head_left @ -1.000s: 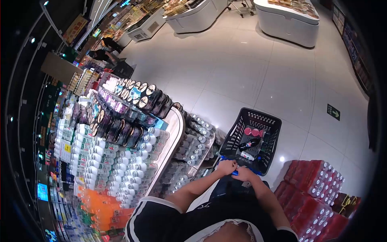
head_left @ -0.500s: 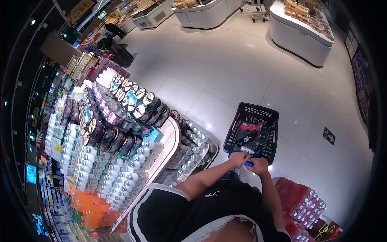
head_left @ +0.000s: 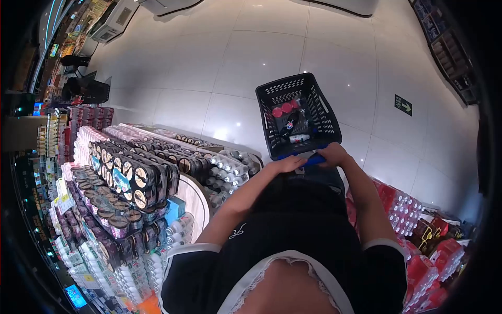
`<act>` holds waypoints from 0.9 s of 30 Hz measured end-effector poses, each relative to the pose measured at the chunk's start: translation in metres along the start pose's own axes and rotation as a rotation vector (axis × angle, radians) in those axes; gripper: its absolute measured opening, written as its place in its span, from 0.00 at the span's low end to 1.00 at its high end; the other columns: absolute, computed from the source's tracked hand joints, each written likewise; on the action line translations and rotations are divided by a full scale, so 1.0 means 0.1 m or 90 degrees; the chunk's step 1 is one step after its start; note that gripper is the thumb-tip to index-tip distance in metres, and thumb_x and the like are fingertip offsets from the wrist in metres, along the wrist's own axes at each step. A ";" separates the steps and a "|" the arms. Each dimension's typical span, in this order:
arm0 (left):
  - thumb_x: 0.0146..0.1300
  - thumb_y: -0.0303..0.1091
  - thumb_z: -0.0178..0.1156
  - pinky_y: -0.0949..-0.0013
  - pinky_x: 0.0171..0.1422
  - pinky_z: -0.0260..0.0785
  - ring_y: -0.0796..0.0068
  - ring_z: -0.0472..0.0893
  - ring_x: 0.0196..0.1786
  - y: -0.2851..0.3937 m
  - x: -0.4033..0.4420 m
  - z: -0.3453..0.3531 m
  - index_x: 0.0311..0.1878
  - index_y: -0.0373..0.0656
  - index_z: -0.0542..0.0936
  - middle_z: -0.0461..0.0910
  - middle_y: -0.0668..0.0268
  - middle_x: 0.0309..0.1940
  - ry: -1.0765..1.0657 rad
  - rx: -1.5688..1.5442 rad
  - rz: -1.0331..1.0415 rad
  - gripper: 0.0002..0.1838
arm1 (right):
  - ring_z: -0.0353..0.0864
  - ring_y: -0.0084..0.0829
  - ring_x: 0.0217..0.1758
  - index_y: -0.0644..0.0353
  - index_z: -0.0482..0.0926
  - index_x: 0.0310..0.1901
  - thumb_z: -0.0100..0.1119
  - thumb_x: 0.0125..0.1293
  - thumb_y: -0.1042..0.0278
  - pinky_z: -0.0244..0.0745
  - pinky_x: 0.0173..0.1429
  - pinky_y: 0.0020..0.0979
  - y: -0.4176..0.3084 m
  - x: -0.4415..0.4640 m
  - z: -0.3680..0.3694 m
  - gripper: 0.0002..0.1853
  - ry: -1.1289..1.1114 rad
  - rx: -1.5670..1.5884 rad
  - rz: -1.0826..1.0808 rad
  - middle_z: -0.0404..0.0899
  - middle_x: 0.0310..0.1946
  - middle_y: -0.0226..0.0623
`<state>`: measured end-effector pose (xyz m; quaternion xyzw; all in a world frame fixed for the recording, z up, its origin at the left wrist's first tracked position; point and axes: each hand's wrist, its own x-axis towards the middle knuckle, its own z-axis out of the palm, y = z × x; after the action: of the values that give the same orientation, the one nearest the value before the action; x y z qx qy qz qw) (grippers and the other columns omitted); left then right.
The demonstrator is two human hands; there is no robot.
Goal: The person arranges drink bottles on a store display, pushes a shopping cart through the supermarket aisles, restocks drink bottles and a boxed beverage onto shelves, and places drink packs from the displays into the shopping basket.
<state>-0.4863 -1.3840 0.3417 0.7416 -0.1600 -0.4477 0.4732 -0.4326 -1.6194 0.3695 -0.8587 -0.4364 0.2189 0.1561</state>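
A black perforated shopping basket (head_left: 329, 133) stands in front of me, with a blue handle (head_left: 314, 160) on the side nearest my body. My left hand (head_left: 286, 165) is closed around the left part of that handle. Around its right end, the fingers of my right hand (head_left: 333, 155) are wrapped. Inside the basket lie pink-red round items (head_left: 285, 108), a dark bottle (head_left: 290, 124) with a red, white and blue label, and a small white item (head_left: 299, 138). Some clear packaging at the basket's right side is too small to name.
On my left, a display (head_left: 196, 201) is stacked with packs of dark cups (head_left: 123, 175) and cans (head_left: 230, 166). Red shrink-wrapped packs (head_left: 387, 201) stand close on my right. A green arrow sign (head_left: 403, 105) marks the floor. A person (head_left: 78, 89) bends at the far left.
My view has turned and moved forward; the cup display now sits nearer on my left, and the far white counters have mostly left the top. Both hands keep hold of the handle.
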 end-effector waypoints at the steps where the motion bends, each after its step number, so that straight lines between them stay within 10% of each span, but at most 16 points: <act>1: 0.70 0.51 0.37 0.62 0.50 0.66 0.60 0.76 0.45 0.02 0.15 -0.09 0.46 0.40 0.74 0.78 0.54 0.39 -0.028 0.020 -0.009 0.24 | 0.78 0.43 0.24 0.52 0.76 0.29 0.65 0.41 0.42 0.72 0.31 0.41 0.16 0.08 -0.09 0.23 -0.019 -0.040 -0.021 0.77 0.20 0.38; 12: 0.70 0.54 0.35 0.64 0.48 0.65 0.64 0.76 0.40 0.29 0.85 -1.26 0.42 0.40 0.75 0.76 0.59 0.35 0.206 -0.131 -0.051 0.27 | 0.79 0.42 0.25 0.55 0.74 0.26 0.65 0.40 0.40 0.70 0.31 0.38 1.49 1.83 -1.26 0.25 -0.116 -0.133 -0.295 0.77 0.18 0.37; 18: 0.70 0.51 0.37 0.61 0.49 0.67 0.53 0.77 0.43 0.13 0.56 -1.80 0.43 0.42 0.74 0.79 0.55 0.35 0.502 0.170 -0.115 0.23 | 0.77 0.42 0.22 0.55 0.75 0.24 0.61 0.41 0.34 0.68 0.30 0.37 1.41 3.14 -1.50 0.27 -0.091 -0.164 -0.494 0.76 0.16 0.37; 23: 0.70 0.46 0.41 0.67 0.53 0.66 0.64 0.77 0.48 0.02 0.11 -1.93 0.48 0.39 0.74 0.77 0.56 0.42 1.014 -0.298 -0.161 0.20 | 0.78 0.41 0.23 0.54 0.78 0.27 0.60 0.40 0.31 0.68 0.32 0.38 1.14 4.13 -1.57 0.29 -0.116 -0.188 -0.490 0.77 0.17 0.38; 27: 0.63 0.68 0.30 0.63 0.58 0.62 0.65 0.72 0.55 0.08 -1.32 -2.06 0.60 0.44 0.61 0.71 0.58 0.54 1.366 -0.798 0.087 0.38 | 0.77 0.40 0.22 0.54 0.78 0.26 0.60 0.38 0.30 0.69 0.33 0.37 0.91 4.91 -1.56 0.30 -0.066 -0.200 -0.528 0.77 0.16 0.37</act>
<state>-0.3893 -1.1860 0.4466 0.3693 0.5100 0.4105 0.6595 -0.0337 -1.2815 0.3435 -0.6119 -0.7793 0.1116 0.0761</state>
